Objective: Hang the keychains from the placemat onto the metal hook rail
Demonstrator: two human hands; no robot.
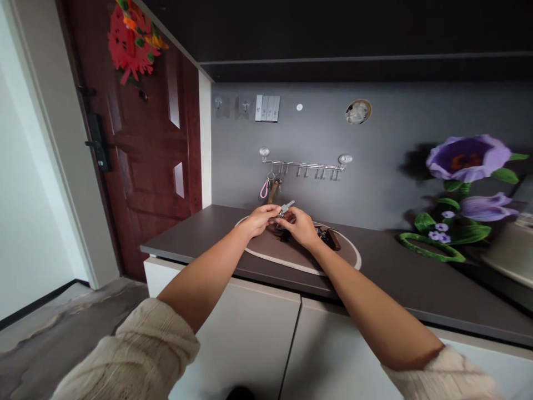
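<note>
A silver key (287, 207) sticks up between my two hands, above an oval brown mat (266, 250) with a pale rim. My left hand (263, 218) is closed, its thumb and fingers pinching at the key's lower end. From the other side, my right hand (300, 225) closes on the same small metal piece, perhaps a ring under the key. Dark items (331, 238), partly covered by my right hand, lie on the mat. Behind my hands, keys with a pink loop (264, 189) and a brown strap (273, 191) hang from a hook rail (303, 164).
The mat lies on a dark grey counter (387, 266) over white cabinet doors (245, 328). Purple plush flowers (468, 158) stand at the right. A dark overhead cabinet (353, 33) juts out above. To the left is a dark red door (141, 211) with a black handle (97, 144).
</note>
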